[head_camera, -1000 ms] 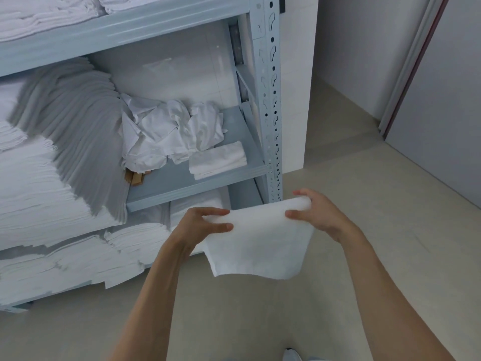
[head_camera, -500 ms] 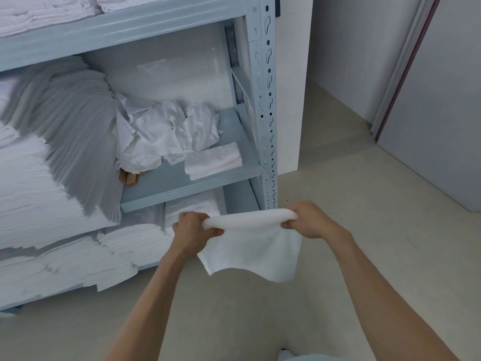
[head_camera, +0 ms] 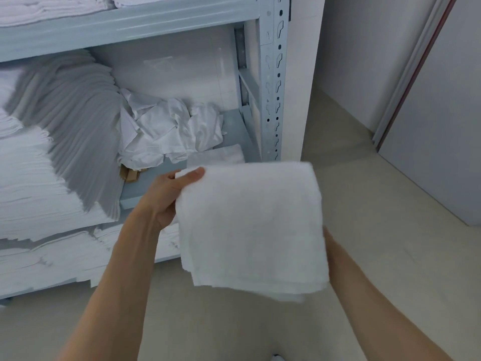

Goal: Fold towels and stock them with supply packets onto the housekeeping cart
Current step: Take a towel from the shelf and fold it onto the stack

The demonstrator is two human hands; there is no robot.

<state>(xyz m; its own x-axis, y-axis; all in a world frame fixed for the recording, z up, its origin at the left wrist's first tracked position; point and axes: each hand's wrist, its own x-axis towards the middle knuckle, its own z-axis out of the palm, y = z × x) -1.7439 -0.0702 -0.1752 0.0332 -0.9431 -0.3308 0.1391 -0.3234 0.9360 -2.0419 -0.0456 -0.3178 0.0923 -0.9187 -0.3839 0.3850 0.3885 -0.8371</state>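
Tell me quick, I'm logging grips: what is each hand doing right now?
Left hand: holds the folded white towel at its upper left corner.
Right hand: hidden behind the towel; cannot be told.

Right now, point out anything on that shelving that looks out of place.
A crumpled heap of white cloth lies unfolded on the middle shelf, between neat folded stacks and one small folded towel. The grey linens also lean sideways.
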